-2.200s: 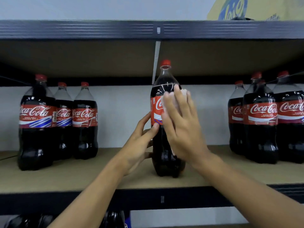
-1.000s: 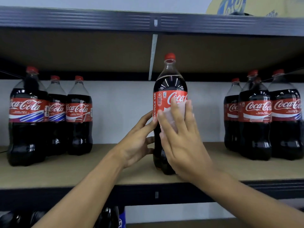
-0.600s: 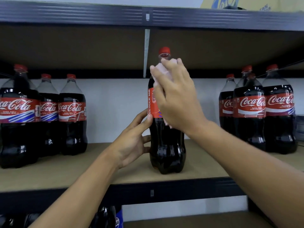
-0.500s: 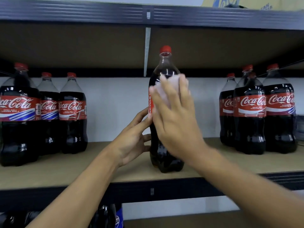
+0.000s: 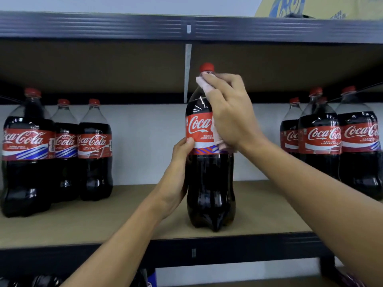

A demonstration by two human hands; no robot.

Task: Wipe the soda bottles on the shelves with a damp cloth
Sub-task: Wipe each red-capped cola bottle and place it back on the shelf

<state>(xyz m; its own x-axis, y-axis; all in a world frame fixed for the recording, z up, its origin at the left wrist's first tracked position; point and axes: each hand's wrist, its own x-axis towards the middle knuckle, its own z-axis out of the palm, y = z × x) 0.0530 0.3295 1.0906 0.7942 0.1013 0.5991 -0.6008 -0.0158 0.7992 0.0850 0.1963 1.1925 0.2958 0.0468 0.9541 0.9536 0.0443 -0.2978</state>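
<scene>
1. Pale pink cloth (image 5: pixel 200 83) is showing at only two edges, beside the neck and below my palm; my right hand (image 5: pixel 230 112) is covering the rest.
2. The same hand is hiding the right half of the red label on the centre bottle (image 5: pixel 209 183), which is standing upright near the front of the wooden shelf (image 5: pixel 124 220).
3. Dark bottles on the lower shelf (image 5: pixel 41 281) are being cut off by the frame and are hard to make out.
4. My right hand is curling over the bottle's shoulder, holding the cloth against it just under the red cap (image 5: pixel 206 67).
5. My left hand (image 5: pixel 178 177) is gripping the bottle's left side, thumb on the label's lower edge; the fingers are passing behind, out of sight.
6. The left bottles (image 5: pixel 62 152) and the right bottles (image 5: pixel 331 146) are standing well apart from it.
</scene>
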